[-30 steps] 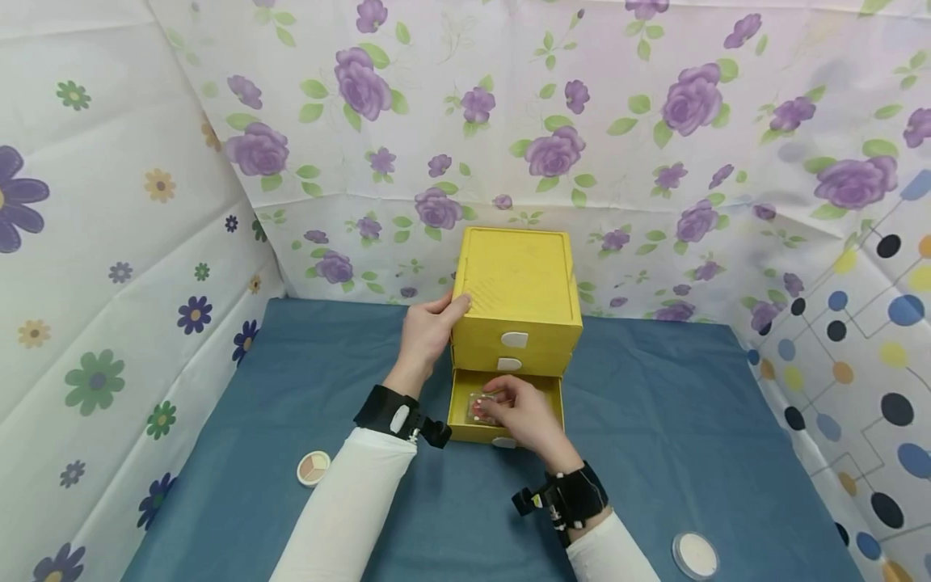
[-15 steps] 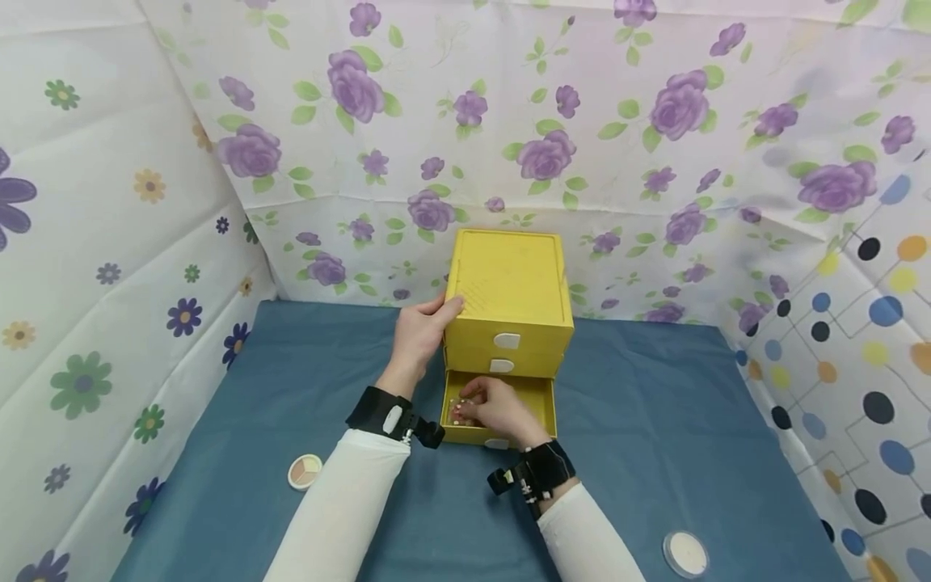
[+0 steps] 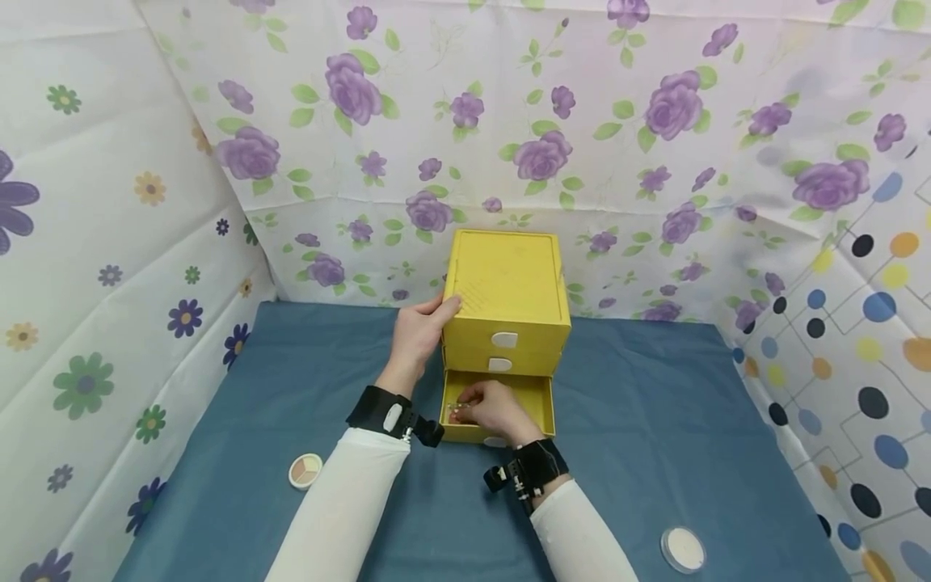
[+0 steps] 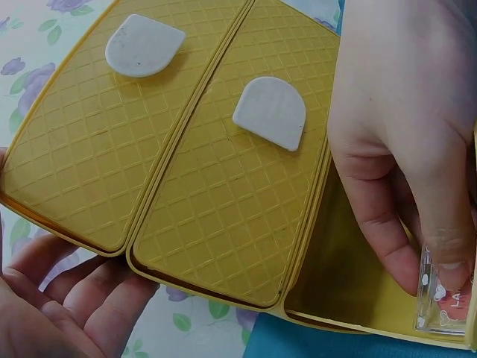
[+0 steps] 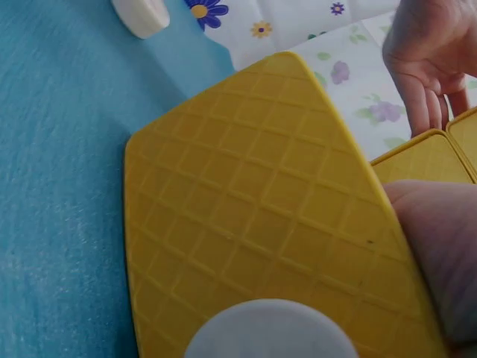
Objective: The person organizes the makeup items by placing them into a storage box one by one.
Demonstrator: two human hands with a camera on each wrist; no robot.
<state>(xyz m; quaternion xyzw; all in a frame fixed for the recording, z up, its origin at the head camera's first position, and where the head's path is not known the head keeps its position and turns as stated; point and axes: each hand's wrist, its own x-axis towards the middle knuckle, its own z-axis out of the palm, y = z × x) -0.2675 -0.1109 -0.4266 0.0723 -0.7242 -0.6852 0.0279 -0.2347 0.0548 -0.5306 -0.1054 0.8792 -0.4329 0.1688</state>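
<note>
A yellow drawer cabinet (image 3: 507, 279) with white tabs stands on the cloth, its bottom drawer (image 3: 536, 398) pulled out. My left hand (image 3: 418, 335) holds the cabinet's left side, thumb at the top edge and fingers along the side wall. Inside the drawer, at its front left corner, my right hand (image 3: 497, 407) pinches a small clear case (image 4: 450, 307) with a pinkish-red inside and white print. My right fingers partly cover the case. The drawer's quilted front (image 5: 253, 186) fills much of the right wrist view.
A round palette with three beige tones (image 3: 305, 470) lies on the blue cloth (image 3: 625, 453) at the left. Near the front right is a round, clear-rimmed compact with a white middle (image 3: 683, 550). Patterned sheets (image 3: 407, 121) hang behind and at both sides.
My right hand has moved left within the drawer, bringing the clear case to the left front corner. My left hand stays on the cabinet. The head view has shifted slightly.
</note>
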